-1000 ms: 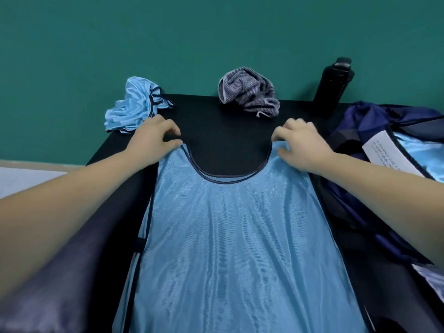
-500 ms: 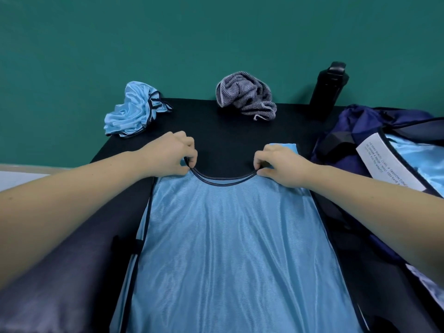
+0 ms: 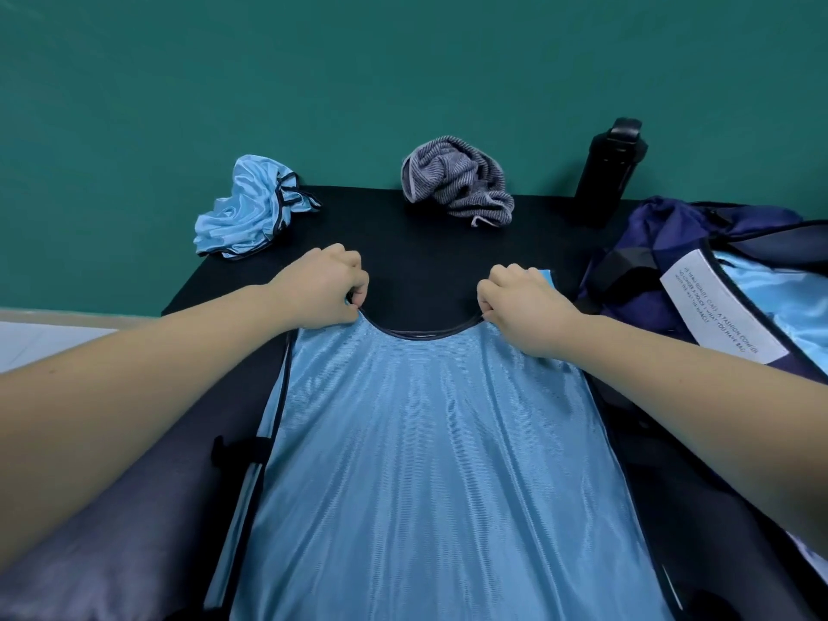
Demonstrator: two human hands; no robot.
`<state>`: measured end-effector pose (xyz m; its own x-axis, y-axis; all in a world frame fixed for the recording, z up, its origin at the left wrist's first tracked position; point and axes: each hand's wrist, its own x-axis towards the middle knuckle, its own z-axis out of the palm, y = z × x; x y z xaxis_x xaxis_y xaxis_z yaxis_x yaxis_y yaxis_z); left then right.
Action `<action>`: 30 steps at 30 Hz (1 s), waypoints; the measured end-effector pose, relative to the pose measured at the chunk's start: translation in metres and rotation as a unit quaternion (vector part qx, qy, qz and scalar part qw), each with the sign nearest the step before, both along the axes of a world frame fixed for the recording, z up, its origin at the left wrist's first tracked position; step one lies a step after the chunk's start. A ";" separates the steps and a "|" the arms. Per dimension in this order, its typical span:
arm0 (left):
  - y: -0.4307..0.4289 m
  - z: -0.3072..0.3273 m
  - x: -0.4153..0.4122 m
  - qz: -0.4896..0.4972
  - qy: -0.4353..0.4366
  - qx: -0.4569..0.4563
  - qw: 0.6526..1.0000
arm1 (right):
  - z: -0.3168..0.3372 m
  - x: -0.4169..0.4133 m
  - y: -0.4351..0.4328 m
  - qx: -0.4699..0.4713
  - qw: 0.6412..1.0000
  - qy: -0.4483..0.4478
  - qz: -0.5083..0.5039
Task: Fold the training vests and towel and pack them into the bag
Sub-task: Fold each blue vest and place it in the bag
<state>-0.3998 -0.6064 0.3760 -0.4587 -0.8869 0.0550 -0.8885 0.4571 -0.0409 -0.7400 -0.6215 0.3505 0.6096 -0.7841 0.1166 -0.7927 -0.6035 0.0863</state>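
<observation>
1. Both hands were curled at the collar of the flat vest [image 3: 425, 441] — the left hand [image 3: 325, 289] pinched the dark trim at eleven o'clock of the neck opening, the right hand [image 3: 522, 307] pinched it at one o'clock. The vest lay spread across the middle of the worktop [image 3: 425, 244], its lower part running towards six o'clock and out of view.
2. The cloth looked thin and slippery. An uneven pull by one hand would probably skew the fold, and the layers could slide apart.
3. A corner of the shoulder stuck out past the right hand's knuckles — it might get bunched into the fold.
4. The black tab [image 3: 237, 450] at the vest's nine o'clock edge could snag or tuck under.
5. The second vest [image 3: 251, 208] lay crumpled at ten o'clock and the towel [image 3: 457, 181] at twelve, neither folded. The bag [image 3: 672, 244] sat open at two o'clock. The bottle [image 3: 609, 172], upright at one o'clock just beside the bag, could be tipped by a forearm swinging that way.
</observation>
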 end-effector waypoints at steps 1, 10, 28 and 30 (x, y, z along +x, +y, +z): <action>0.000 0.000 -0.001 0.007 0.002 -0.003 1.000 | -0.001 0.001 0.001 -0.015 1.000 0.002 -0.006; 0.005 -0.003 -0.004 0.046 0.025 -0.054 0.997 | -0.004 0.007 0.005 -0.092 0.993 0.004 -0.069; 0.045 -0.064 -0.023 0.254 0.160 0.012 0.954 | -0.041 -0.004 0.027 0.037 0.961 -0.102 -0.255; 0.040 -0.063 -0.019 0.251 0.140 0.021 0.958 | -0.038 -0.004 0.026 0.057 0.959 -0.102 -0.258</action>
<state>-0.4187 -0.5668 0.3125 0.0537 -0.9959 0.0733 -0.9704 -0.0347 0.2392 -0.7437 -0.5955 0.3128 0.1104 -0.9901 0.0873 -0.9816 -0.1223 -0.1464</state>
